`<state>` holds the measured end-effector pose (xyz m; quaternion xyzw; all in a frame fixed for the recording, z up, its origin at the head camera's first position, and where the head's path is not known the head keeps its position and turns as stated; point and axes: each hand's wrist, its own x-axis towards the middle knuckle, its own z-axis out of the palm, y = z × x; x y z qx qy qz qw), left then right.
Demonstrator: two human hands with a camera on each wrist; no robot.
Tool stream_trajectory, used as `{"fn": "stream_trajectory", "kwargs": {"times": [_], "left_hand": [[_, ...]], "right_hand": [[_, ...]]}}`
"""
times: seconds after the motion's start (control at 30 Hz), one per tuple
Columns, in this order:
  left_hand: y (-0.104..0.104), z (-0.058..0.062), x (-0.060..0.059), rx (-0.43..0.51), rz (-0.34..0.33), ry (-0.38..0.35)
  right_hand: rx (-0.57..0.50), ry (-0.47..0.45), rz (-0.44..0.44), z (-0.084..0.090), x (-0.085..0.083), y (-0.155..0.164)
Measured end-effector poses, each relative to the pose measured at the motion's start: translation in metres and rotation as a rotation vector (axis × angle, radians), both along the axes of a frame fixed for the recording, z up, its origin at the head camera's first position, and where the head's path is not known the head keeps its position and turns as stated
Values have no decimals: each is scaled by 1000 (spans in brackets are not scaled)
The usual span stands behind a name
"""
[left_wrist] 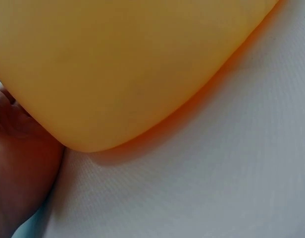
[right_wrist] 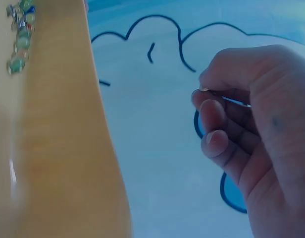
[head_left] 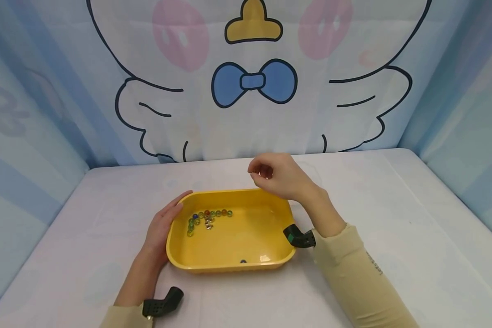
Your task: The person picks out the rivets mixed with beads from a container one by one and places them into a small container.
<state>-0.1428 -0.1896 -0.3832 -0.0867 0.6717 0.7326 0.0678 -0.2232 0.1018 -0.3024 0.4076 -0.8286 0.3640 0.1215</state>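
Around you hangs a cartoon backdrop (head_left: 254, 91); below lies the pale table (head_left: 393, 228). The yellow tray (head_left: 229, 248) sits centre-near. Your left hand (head_left: 161, 228) presses flat against its left wall; your right hand (head_left: 279, 175) hovers curled, empty, above its far rim. Marbles (head_left: 207, 218) cluster far-left inside.

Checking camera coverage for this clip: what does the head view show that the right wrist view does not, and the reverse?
Only the head view shows the left hand resting open against the left wall of the yellow plastic rectangular tray, a lone dark marble by the near wall, and the white padded table.

Only the right wrist view shows the curled fingers of the right hand from close up; whether they pinch anything cannot be told.

Both show the tray, the row of small coloured glass marbles inside it, the raised right hand and the cartoon backdrop.
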Motion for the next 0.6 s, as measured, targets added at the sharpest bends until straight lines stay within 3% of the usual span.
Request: {"fn": "stream_trajectory", "kwargs": {"times": [0.6], "left_hand": [[0, 0, 0, -2, 3, 1]], "right_hand": [[16, -68, -133, 3, -7, 31]]}}
